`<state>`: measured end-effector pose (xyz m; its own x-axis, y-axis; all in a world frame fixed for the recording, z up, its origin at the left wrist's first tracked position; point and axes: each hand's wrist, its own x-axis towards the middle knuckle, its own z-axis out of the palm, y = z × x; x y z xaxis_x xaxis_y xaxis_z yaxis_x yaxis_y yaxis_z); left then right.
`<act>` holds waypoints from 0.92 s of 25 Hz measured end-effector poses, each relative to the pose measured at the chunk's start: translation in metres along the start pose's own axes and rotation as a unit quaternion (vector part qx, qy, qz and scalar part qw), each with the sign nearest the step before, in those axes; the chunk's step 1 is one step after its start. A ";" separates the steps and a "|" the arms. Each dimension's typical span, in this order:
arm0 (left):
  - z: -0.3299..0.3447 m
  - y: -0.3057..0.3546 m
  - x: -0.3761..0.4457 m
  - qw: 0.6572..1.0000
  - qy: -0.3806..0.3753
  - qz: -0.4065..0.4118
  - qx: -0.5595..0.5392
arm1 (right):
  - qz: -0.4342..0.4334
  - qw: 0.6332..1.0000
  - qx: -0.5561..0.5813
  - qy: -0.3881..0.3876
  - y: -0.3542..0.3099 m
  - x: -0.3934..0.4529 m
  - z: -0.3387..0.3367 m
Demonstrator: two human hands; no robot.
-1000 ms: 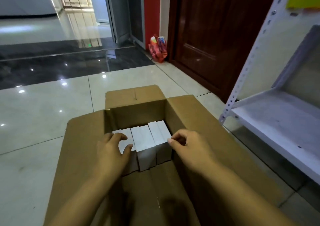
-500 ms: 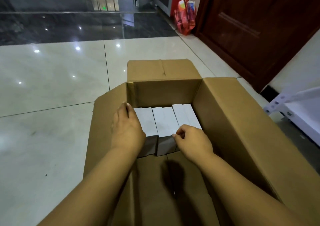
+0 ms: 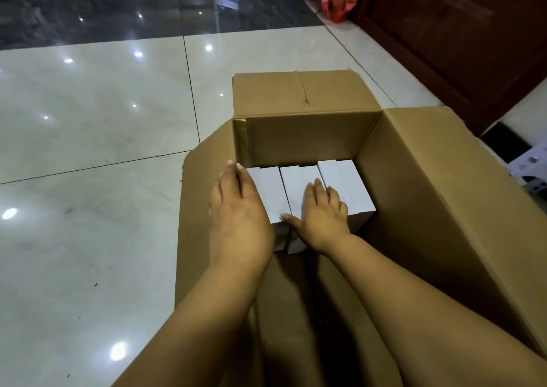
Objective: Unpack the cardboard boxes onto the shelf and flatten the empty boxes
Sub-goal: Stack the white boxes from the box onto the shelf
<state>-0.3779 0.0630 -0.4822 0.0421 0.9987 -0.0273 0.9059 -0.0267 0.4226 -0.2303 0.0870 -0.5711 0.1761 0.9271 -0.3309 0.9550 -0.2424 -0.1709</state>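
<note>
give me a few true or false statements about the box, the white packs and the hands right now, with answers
1. The cardboard box stands on the tiled floor with its flaps open. True.
2. The white packs lie in a row against the far wall of the box. True.
3. The left hand is outside the box, flat on the floor. False: it is inside the box, over the leftmost pack.
4. The right hand rests with straight fingers on top of the packs. True.
5. A pack has been lifted clear of the box. False: all visible packs sit in the box.
6. The box is flattened. False: its walls stand upright.
</note>
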 end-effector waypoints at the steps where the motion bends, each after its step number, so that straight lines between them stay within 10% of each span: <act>1: 0.000 0.000 0.000 1.000 -0.004 -0.003 -0.005 | -0.002 1.000 -0.009 -0.017 0.000 0.002 0.004; 23: 0.005 -0.005 -0.005 1.000 0.019 0.014 -0.020 | 0.129 0.987 0.097 -0.021 0.003 -0.069 0.013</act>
<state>-0.3812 0.0576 -0.4885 0.0509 0.9985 0.0200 0.8874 -0.0544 0.4577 -0.2424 0.0187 -0.5610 0.3930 0.8156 -0.4247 0.8154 -0.5226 -0.2490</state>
